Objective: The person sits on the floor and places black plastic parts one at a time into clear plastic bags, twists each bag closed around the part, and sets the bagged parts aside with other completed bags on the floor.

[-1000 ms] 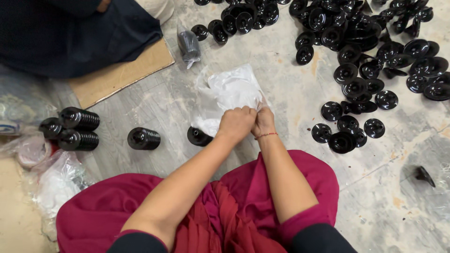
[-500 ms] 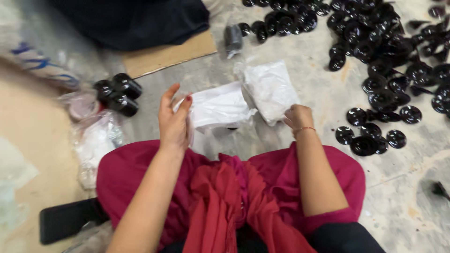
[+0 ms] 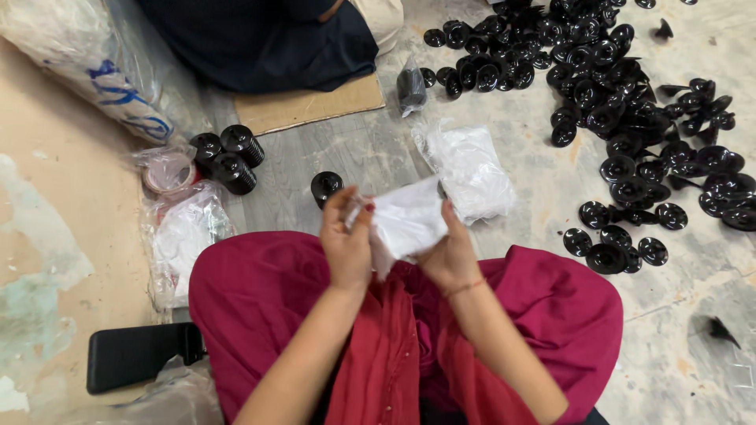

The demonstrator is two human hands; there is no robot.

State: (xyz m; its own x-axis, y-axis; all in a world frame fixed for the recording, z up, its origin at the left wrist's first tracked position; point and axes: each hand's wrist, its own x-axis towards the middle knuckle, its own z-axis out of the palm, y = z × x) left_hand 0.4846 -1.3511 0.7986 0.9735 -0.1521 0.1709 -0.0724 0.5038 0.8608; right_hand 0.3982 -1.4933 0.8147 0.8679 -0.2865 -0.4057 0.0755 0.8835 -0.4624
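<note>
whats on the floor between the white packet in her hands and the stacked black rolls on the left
A lone black roll stands there in the head view, between the white packet and the stacked black rolls.

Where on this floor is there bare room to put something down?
Bare floor lies between the lone black stack and the white packet, below the cardboard. More shows at lower right, under the loose discs. The upper right is crowded with the black pile; bags fill the left.

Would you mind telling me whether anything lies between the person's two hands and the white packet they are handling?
Nothing visible does. The left hand and the right hand both already grip the white packet, held up over the lap. The stack of white packets and the black round stack lie on the floor beyond it, apart from it.
</note>
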